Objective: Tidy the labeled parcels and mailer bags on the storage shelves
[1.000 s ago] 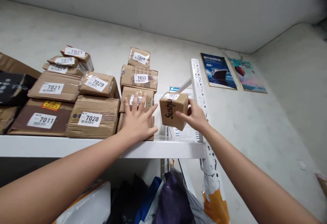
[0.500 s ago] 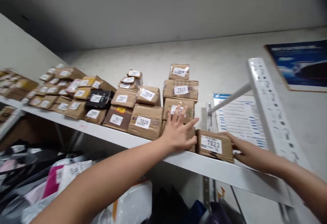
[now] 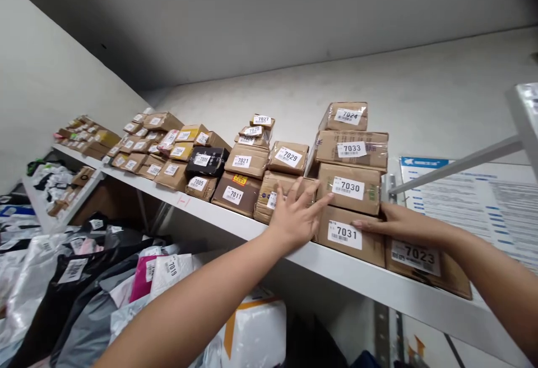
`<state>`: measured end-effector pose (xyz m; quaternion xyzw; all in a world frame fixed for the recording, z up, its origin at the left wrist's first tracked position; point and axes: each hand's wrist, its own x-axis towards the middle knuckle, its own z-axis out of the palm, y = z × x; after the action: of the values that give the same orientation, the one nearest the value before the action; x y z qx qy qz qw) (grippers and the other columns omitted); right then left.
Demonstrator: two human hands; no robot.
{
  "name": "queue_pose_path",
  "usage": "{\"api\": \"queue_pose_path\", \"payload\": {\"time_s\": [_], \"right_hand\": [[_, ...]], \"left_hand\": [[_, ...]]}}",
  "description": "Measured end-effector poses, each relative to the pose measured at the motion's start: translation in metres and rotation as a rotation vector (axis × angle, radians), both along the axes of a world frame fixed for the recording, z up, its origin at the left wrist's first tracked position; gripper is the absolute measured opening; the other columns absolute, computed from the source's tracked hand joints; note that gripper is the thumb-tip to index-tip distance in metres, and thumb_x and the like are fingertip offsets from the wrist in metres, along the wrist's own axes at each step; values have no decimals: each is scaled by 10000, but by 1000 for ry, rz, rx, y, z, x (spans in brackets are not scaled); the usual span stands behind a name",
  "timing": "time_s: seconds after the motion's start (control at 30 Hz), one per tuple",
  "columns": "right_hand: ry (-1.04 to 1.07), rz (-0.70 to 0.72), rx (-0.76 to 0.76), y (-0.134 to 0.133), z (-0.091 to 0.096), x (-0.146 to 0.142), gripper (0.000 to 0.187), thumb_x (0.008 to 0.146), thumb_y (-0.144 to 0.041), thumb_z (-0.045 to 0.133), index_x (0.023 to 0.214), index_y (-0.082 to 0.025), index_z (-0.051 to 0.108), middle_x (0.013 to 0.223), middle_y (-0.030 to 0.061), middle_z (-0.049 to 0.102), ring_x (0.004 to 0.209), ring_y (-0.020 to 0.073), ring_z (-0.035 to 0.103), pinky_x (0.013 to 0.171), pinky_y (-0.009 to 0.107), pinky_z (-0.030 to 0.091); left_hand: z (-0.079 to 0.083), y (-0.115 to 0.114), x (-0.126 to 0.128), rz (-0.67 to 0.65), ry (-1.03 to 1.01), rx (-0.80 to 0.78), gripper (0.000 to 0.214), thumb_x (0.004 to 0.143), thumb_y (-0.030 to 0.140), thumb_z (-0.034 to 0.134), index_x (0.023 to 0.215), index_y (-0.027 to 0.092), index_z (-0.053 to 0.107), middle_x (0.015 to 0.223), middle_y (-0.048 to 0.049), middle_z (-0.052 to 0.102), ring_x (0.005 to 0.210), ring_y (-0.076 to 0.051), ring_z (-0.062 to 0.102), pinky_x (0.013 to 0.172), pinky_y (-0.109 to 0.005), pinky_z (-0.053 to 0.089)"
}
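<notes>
Left hand (image 3: 296, 219), mine: fingers fanned wide over the front of a brown carton (image 3: 265, 191), covering most of its label; forefinger stretched right to the near corner of the stack beside it.

Right hand (image 3: 409, 227), mine: thumb laid on the front of box 7031 (image 3: 348, 239), remaining fingers at its right side, partly hidden; whether they grip, I cannot tell.

Stack between my hands, bottom to top: box 7031, box 7030 (image 3: 349, 189), box 7033 (image 3: 352, 149), box 7024 (image 3: 348, 117); standing on the white shelf (image 3: 357, 278).

Right of stack: box 7023 (image 3: 420, 267), under my right hand, same shelf.

Left of stack: box 7029 (image 3: 290, 157), on the brown carton; then box 7021 (image 3: 241, 161), on box 7011 (image 3: 232, 194).

Far left, same shelf: further labelled parcels (image 3: 143, 141), heaped.

Near left, below: bagged goods (image 3: 90, 295), piled.

Far right, behind the shelf: printed sheet (image 3: 466, 200).
</notes>
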<state>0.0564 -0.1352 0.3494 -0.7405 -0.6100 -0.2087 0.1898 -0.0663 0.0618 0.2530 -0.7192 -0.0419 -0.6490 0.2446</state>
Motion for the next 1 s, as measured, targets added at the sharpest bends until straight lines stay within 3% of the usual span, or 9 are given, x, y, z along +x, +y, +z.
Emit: {"api": "queue_pose_path", "payload": {"time_s": [0.13, 0.3, 0.47, 0.57, 0.67, 0.77, 0.87, 0.93, 1.0], "right_hand": [[-26, -36, 16, -2, -1, -13, 878, 680, -663, 643, 1371, -140, 500, 1379, 109, 539, 1240, 369, 534, 1102, 515, 432], [22, -88, -22, -4, -2, -20, 963, 649, -688, 648, 1392, -109, 449, 1448, 117, 464, 1319, 334, 462, 1175, 464, 348], [10, -79, -50, -1, -2, -14, 895, 697, -686, 632, 1398, -162, 448, 1431, 79, 493, 1297, 301, 489, 1163, 446, 360], [-12, -63, -6, -4, -4, -13, 896, 697, -700, 626, 1394, -166, 443, 1418, 77, 508, 1284, 287, 500, 1145, 415, 375], [-10, -234, 151, -22, -9, -8, 914, 695, -775, 557, 1357, -149, 475, 1331, 138, 571, 1225, 335, 528, 1097, 468, 380], [53, -373, 361, -47, -22, 3, 850, 729, -861, 372, 1164, -165, 592, 1242, 166, 604, 1190, 369, 515, 1057, 519, 348], [138, -334, 390, -60, -40, 15, 752, 711, -886, 311, 824, -193, 581, 961, 109, 656, 938, 300, 595, 875, 439, 446], [164, -292, 431, -59, -49, 19, 700, 689, -881, 332, 713, -200, 492, 798, 61, 612, 803, 241, 579, 769, 370, 445], [168, -275, 501, -54, -54, 21, 675, 679, -865, 352, 703, -202, 470, 780, 48, 593, 807, 229, 567, 776, 355, 425]], "left_hand": [[-2, 3, -2, -10, 8, 1, 555, 950, 332, 401, 1487, 382, 269, 1607, -16, 163, 1478, -330, 122, 1089, -766, 117], [-2, 4, -3, -30, 27, -5, 568, 946, 329, 423, 1488, 387, 263, 1610, -15, 158, 1481, -328, 108, 1092, -767, 78], [1, 6, -5, -36, 26, -1, 582, 934, 318, 454, 1484, 386, 279, 1605, -20, 183, 1475, -340, 131, 1105, -748, 47], [-1, 6, -8, -53, 13, 10, 576, 929, 295, 462, 1475, 390, 303, 1597, -21, 212, 1473, -329, 152, 1118, -730, 57], [-4, 8, -9, -67, -23, 21, 540, 938, 271, 441, 1460, 372, 349, 1584, -39, 253, 1460, -333, 201, 1110, -733, 91], [-8, 12, -8, -94, -84, 36, 461, 968, 288, 390, 1424, 331, 437, 1549, -75, 334, 1431, -340, 273, 1113, -720, 128], [-18, 9, -12, -170, -124, 15, 444, 965, 323, 391, 1390, 258, 503, 1511, -146, 377, 1409, -368, 298, 1115, -704, 164], [-31, -4, -24, -283, -132, -30, 453, 940, 356, 424, 1340, 188, 556, 1470, -193, 401, 1384, -390, 319, 1109, -692, 206], [-54, -27, -47, -505, -101, -150, 410, 913, 384, 470, 1239, 186, 623, 1377, -176, 489, 1315, -358, 412, 1086, -633, 322]]}}
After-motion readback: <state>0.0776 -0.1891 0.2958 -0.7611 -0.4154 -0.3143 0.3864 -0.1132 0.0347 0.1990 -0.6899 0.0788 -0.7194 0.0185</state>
